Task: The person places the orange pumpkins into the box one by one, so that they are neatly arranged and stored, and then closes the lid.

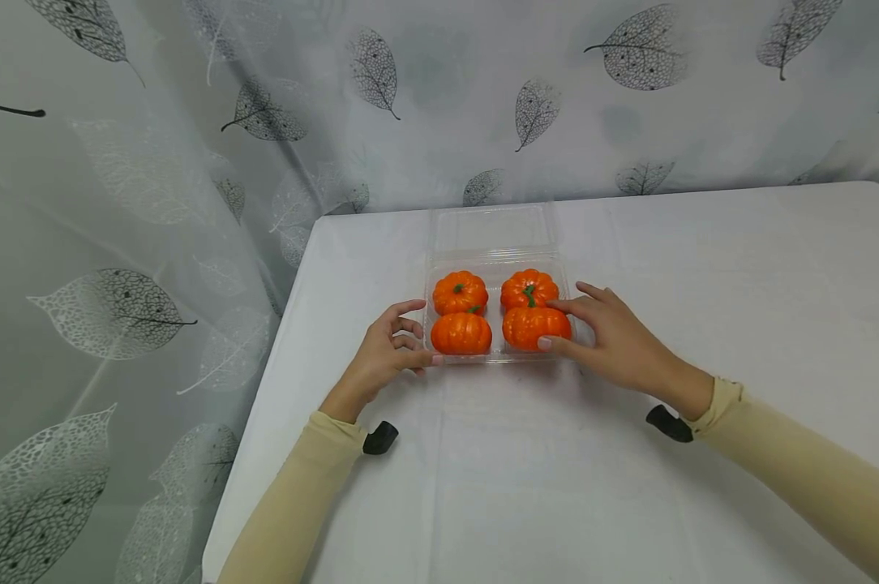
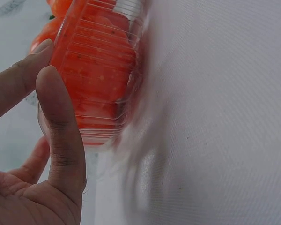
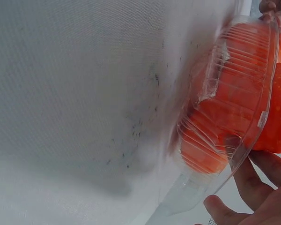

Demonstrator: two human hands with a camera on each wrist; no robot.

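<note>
A clear plastic clamshell box [image 1: 499, 357] lies open on the table, its lid [image 1: 492, 231] folded back. Small orange toy pumpkins sit inside: a back left pumpkin [image 1: 460, 292], a front left pumpkin [image 1: 461, 333], a back right pumpkin [image 1: 529, 288] and a front right pumpkin [image 1: 537, 327]. My left hand [image 1: 387, 350] holds the box by its front left corner, thumb at the rim [image 2: 54, 56]. Thumb and index finger of my right hand [image 1: 615, 341] pinch the front right pumpkin, which bulges above the rim in the right wrist view.
A white cloth covers the table [image 1: 556, 487]. Behind it and along its left side hangs a pale curtain [image 1: 439, 97] printed with leaves. Black wrist straps [image 1: 379, 438] show below the sleeve cuffs.
</note>
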